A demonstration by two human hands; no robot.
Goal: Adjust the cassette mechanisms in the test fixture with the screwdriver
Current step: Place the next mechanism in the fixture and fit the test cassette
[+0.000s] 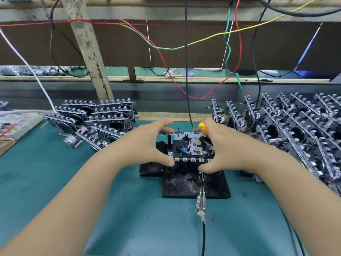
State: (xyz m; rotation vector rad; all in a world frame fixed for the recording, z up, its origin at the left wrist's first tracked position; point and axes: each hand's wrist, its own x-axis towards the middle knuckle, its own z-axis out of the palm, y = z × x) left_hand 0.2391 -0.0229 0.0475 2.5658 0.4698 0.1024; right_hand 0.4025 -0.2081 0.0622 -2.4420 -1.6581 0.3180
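Observation:
A cassette mechanism (191,148), grey metal with a small blue part, sits on the black test fixture (195,183) in the middle of the green mat. My left hand (147,143) spans its left side, thumb on the front left corner and fingers at the back edge. My right hand (227,145) spans the right side the same way, with the yellow handle of the screwdriver (203,128) tucked under its fingers. The screwdriver's shaft and tip are hidden behind the hand.
A stack of cassette mechanisms (96,122) lies at the left and a bigger heap (295,133) at the right. A metal clip on a black cable (200,204) lies at the fixture's front edge. Loose wires (186,71) hang down from above. A plastic bag (16,126) sits far left.

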